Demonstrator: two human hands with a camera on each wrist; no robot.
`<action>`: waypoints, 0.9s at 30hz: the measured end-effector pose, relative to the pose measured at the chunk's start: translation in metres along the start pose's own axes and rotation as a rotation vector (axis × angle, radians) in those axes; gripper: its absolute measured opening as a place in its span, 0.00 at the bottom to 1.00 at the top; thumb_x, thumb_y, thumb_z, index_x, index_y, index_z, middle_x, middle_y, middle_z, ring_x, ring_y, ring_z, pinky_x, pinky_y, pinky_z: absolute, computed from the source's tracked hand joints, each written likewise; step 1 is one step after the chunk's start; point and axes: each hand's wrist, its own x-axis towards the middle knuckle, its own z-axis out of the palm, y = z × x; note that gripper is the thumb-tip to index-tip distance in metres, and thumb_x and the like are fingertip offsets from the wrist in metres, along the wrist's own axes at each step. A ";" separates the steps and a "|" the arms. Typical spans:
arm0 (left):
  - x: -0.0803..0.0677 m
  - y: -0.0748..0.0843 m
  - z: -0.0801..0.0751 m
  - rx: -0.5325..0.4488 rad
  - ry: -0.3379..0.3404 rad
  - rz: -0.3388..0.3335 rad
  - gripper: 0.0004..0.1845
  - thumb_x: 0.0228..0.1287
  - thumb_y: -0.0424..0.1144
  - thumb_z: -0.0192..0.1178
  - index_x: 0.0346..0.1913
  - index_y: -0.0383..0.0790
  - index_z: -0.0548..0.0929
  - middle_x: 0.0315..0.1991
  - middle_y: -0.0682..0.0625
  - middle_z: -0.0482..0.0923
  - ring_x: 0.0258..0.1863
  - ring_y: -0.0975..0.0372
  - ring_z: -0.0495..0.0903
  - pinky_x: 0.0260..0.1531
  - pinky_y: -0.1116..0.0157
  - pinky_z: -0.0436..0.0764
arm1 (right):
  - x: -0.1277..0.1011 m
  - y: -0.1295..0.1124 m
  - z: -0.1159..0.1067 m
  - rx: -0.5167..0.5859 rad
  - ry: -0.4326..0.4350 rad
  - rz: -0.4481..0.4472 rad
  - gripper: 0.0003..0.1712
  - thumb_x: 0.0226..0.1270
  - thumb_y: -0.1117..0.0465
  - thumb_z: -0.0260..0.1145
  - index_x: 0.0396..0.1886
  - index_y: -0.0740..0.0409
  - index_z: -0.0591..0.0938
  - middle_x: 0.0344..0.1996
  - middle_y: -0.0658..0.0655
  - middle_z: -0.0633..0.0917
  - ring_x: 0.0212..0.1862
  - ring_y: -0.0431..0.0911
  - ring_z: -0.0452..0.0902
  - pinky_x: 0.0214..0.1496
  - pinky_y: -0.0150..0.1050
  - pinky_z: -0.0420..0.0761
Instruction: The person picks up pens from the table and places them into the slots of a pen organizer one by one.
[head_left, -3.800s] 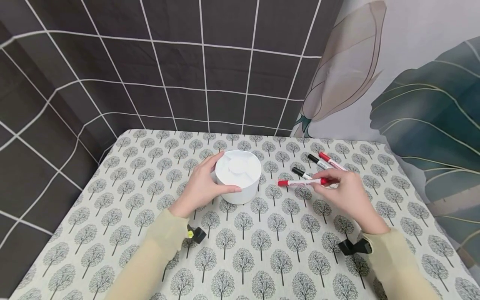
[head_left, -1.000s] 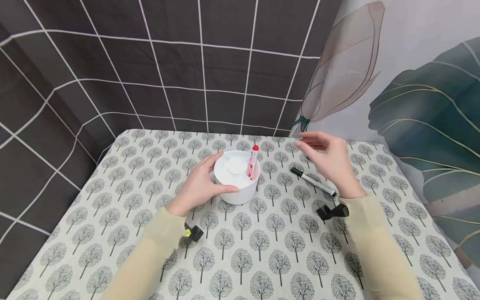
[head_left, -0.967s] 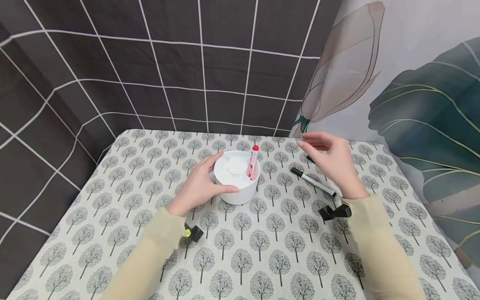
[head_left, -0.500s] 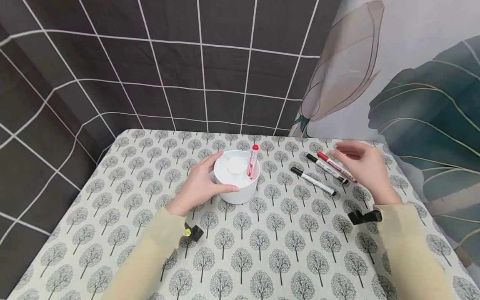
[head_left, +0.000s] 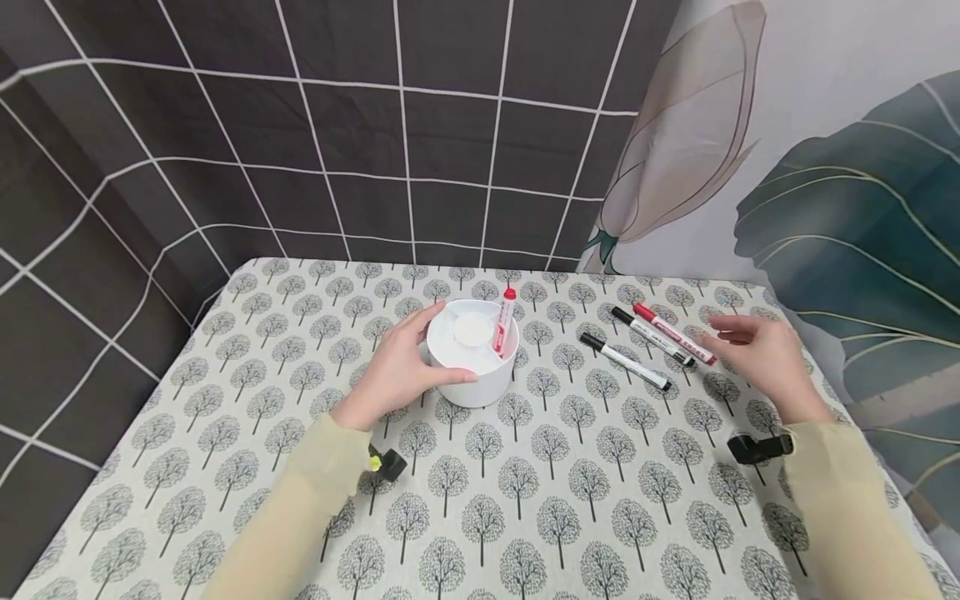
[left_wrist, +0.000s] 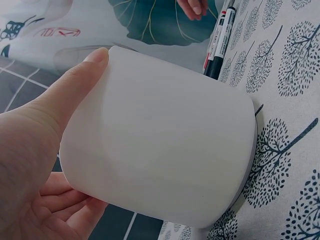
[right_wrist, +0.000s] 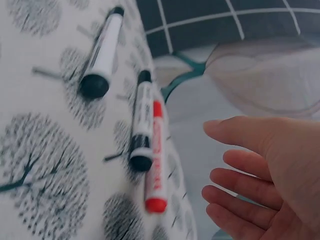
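My left hand (head_left: 397,367) grips the white divided round holder (head_left: 483,385), thumb at the near side and fingers round the far left. A red-capped marker (head_left: 504,323) leans upright in one of its right-hand compartments. In the left wrist view the holder's smooth wall (left_wrist: 155,140) fills the middle. My right hand (head_left: 765,358) holds nothing; its fingers are relaxed just right of a red marker (head_left: 675,335) lying on the cloth. Beside that lie a black-capped marker (head_left: 651,337) and, nearer, another black-capped marker (head_left: 626,362). The right wrist view shows the hand (right_wrist: 270,175) apart from all three.
A tree-patterned cloth (head_left: 555,500) covers the table. Dark grid-patterned fabric (head_left: 337,125) hangs behind and at the left, and a leaf-print curtain (head_left: 862,217) at the right. Both sleeves carry a small black wrist device, such as the right one (head_left: 757,448).
Earlier, my right hand held a red marker over the table; that marker now stands in the holder. The right hand has moved back rightward past the other markers. My left hand stays put.
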 end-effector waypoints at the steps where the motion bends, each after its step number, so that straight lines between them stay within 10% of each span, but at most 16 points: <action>1: 0.000 0.000 0.000 0.000 -0.001 -0.003 0.62 0.39 0.61 0.83 0.78 0.43 0.65 0.73 0.46 0.66 0.70 0.50 0.66 0.68 0.46 0.67 | 0.000 0.004 0.000 -0.003 -0.002 -0.001 0.30 0.69 0.47 0.72 0.60 0.66 0.83 0.50 0.71 0.84 0.41 0.35 0.77 0.32 0.24 0.75; 11: 0.000 0.000 0.000 0.002 -0.003 -0.011 0.61 0.40 0.61 0.83 0.78 0.44 0.65 0.74 0.45 0.66 0.71 0.49 0.65 0.68 0.45 0.66 | -0.002 0.034 0.012 -0.048 -0.036 0.012 0.26 0.67 0.51 0.73 0.54 0.67 0.85 0.45 0.69 0.87 0.39 0.49 0.82 0.32 0.31 0.77; 19: 0.000 -0.001 0.000 0.005 -0.006 -0.019 0.62 0.39 0.60 0.83 0.78 0.43 0.64 0.74 0.45 0.66 0.70 0.49 0.67 0.68 0.47 0.68 | -0.002 0.046 0.023 -0.023 -0.001 -0.028 0.21 0.66 0.56 0.75 0.52 0.66 0.86 0.40 0.66 0.88 0.33 0.35 0.79 0.28 0.29 0.78; 27: 0.001 -0.002 0.000 -0.009 -0.002 -0.009 0.62 0.38 0.62 0.83 0.78 0.45 0.65 0.73 0.46 0.67 0.71 0.50 0.66 0.69 0.44 0.65 | -0.005 0.046 0.029 -0.050 0.040 -0.008 0.19 0.68 0.57 0.73 0.52 0.65 0.87 0.39 0.65 0.88 0.33 0.42 0.79 0.27 0.30 0.76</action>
